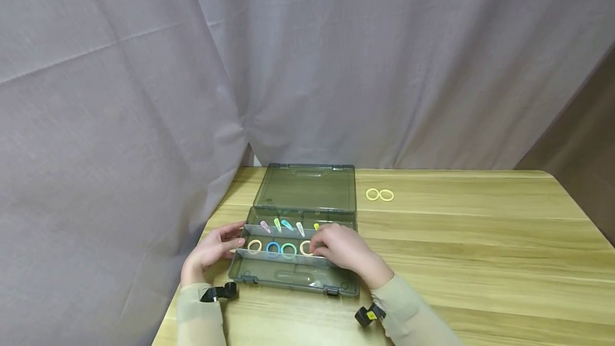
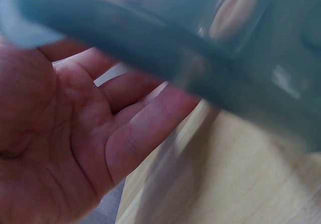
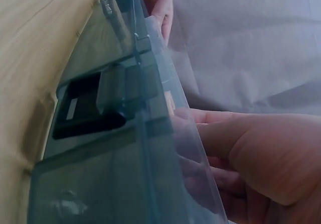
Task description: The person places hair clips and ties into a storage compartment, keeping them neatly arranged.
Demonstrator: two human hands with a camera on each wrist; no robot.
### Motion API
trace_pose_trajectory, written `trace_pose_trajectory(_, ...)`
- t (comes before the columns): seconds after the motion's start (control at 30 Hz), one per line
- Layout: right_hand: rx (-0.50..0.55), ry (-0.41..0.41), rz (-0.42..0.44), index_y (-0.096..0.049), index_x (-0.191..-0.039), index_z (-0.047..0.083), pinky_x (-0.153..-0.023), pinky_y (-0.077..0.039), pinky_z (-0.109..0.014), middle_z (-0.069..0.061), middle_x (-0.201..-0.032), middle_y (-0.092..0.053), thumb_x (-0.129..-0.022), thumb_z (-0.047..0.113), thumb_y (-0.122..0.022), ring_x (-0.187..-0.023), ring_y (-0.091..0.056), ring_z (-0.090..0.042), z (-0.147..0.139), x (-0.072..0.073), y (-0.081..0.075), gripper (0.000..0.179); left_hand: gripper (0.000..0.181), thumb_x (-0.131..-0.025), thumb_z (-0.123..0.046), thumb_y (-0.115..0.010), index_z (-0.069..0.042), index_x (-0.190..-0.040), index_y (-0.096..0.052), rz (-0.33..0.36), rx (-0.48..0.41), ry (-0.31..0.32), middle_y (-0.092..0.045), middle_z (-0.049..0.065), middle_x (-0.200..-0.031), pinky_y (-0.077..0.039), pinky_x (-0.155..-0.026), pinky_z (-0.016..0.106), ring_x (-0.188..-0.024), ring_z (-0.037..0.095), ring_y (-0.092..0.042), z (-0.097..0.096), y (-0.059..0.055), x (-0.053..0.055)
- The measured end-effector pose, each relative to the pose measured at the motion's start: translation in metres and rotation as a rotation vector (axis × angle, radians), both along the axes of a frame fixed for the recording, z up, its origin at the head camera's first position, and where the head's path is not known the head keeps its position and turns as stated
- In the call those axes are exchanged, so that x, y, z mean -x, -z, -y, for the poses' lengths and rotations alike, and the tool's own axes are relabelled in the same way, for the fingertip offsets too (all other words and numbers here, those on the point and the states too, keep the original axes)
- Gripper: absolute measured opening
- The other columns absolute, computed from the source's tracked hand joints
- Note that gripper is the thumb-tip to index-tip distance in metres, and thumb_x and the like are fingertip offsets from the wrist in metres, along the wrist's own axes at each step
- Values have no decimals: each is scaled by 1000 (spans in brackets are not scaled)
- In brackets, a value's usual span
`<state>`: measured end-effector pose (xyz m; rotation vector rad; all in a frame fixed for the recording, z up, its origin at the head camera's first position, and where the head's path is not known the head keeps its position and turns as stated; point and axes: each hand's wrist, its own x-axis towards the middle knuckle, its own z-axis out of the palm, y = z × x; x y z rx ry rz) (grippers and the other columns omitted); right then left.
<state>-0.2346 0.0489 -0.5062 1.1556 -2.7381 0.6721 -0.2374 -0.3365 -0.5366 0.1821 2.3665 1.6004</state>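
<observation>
A smoky translucent organizer box [image 1: 288, 282] lies on the table with its lid [image 1: 307, 188] opened back. Hair clips in purple, green, blue, white and yellow stand in its back row, such as the blue hair clip [image 1: 286, 225]. In the middle row are a cream hair tie [image 1: 254, 246], a blue hair tie [image 1: 273, 249] and a green hair tie [image 1: 289, 251]. My right hand [image 1: 343, 247] pinches another cream hair tie [image 1: 305, 248] at that row's right part. My left hand [image 1: 211, 250] rests against the box's left end, fingers extended; the box hides some fingertips in the left wrist view.
Two yellow hair ties [image 1: 379, 195] lie side by side on the wooden table [image 1: 480, 244], right of the lid. Grey cloth [image 1: 336, 68] hangs behind the table and down its left side. Two latches, including the dark latch [image 1: 332, 291], sit on the box's front.
</observation>
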Motion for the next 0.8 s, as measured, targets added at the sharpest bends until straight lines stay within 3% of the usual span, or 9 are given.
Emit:
trace_pose_trajectory(0.27, -93, 4, 23, -82, -85, 28, -71, -60, -38, 15, -93, -77, -92, 23, -86, -87, -72, -12, 12, 7, 1, 10, 65, -104, -14, -70, 6, -160, -42, -3, 3, 17, -54, 31, -152, -62, -84, 42, -132, 39, -57, 1, -2, 1)
trace_pose_trajectory(0.5, -73, 46, 81, -83, -91, 27, -70, -57, -38, 13, -93, -76, -91, 21, -87, -85, -70, -13, 14, 8, 3, 7, 65, -105, -13, -70, 7, -159, -42, 4, -6, 21, -54, 31, -152, -62, -84, 41, -133, 38, -57, 1, 0, 0)
trace_pose_trajectory(0.8, -41, 41, 99, -82, -93, 25, -70, -57, -39, 11, -95, -77, -89, 19, -88, -85, -70, -13, 12, 8, 4, 9, 65, -104, -14, -71, 8, -159, -43, -1, 0, 15, -54, 32, -151, -62, -84, 41, -133, 40, -56, 2, 1, -1)
